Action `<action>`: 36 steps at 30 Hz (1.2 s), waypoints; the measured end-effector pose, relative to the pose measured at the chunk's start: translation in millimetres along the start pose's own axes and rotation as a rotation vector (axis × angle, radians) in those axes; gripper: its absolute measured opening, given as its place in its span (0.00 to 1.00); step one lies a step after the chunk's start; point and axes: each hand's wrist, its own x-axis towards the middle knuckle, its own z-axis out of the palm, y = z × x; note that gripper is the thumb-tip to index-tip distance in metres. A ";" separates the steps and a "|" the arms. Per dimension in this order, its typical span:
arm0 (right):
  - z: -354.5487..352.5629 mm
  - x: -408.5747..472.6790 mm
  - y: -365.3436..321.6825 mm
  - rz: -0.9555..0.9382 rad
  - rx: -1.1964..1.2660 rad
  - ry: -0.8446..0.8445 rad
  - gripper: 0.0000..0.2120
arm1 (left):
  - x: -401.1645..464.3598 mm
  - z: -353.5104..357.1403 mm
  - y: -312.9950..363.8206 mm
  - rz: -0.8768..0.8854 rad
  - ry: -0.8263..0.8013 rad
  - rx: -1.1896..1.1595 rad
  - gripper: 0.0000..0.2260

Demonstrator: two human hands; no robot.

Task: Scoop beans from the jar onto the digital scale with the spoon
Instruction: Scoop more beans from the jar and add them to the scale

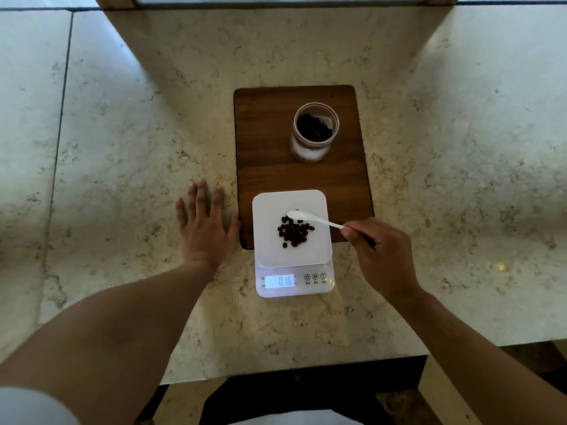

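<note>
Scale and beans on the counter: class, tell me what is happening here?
A person is weighing out dark beans. The right hand holds a white spoon in a closed grip, its bowl over the pile on the digital scale, whose display reads 0.16. The left hand lies flat on the counter. The open jar, beans inside, stands behind on a wooden board.

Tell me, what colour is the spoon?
White. The spoon shows clearly in the head view, held over the scale.

Board (267,142) btwn jar (316,130), scale (291,234) open.
</note>
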 end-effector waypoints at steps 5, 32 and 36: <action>1.2 -2.2 0.4 -0.008 -0.015 0.032 0.03 | 0.3 -0.3 0.2 -0.004 -0.005 -0.001 0.32; 4.2 -26.9 14.0 0.623 0.640 -0.086 0.06 | 0.3 1.3 -2.1 0.014 0.016 0.001 0.32; 8.1 -33.0 18.2 0.614 0.490 -0.128 0.08 | 0.7 1.0 -2.0 0.009 0.008 0.012 0.32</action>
